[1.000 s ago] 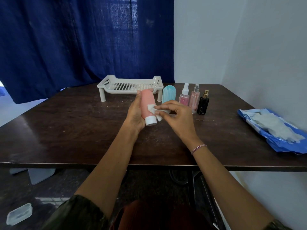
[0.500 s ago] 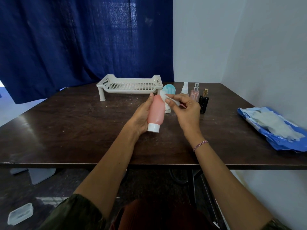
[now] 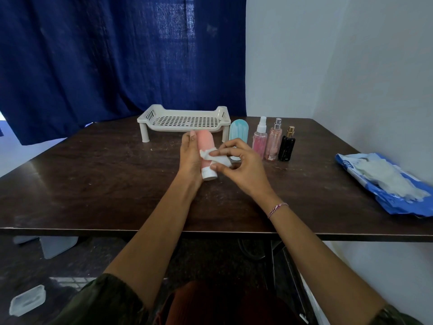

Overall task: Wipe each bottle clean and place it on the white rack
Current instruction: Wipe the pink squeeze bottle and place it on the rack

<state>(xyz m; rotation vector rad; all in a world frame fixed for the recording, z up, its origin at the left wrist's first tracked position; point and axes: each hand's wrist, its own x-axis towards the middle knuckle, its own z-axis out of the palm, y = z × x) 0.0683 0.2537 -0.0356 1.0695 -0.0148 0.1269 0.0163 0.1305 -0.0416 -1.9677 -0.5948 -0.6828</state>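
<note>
My left hand (image 3: 190,156) grips a pink bottle (image 3: 205,146) with a white cap pointing down, held above the table in front of the rack. My right hand (image 3: 241,167) pinches a small white wipe (image 3: 216,157) and presses it against the lower part of the pink bottle. The white rack (image 3: 185,120) stands at the back of the table with nothing on it. To its right stand a teal bottle (image 3: 238,132), a clear spray bottle with pink liquid (image 3: 259,139), a pale pink perfume bottle (image 3: 273,141) and a black perfume bottle (image 3: 287,146).
A blue pack of wipes (image 3: 384,181) lies open at the right side of the dark wooden table (image 3: 93,184), beside the white wall. A dark blue curtain (image 3: 105,55) hangs behind the table. A clear plastic box (image 3: 27,300) sits on the floor at lower left.
The pink bottle has swung back left and more upright in my left hand. My right hand moved the wipe from the bottle's upper end down to near its cap.
</note>
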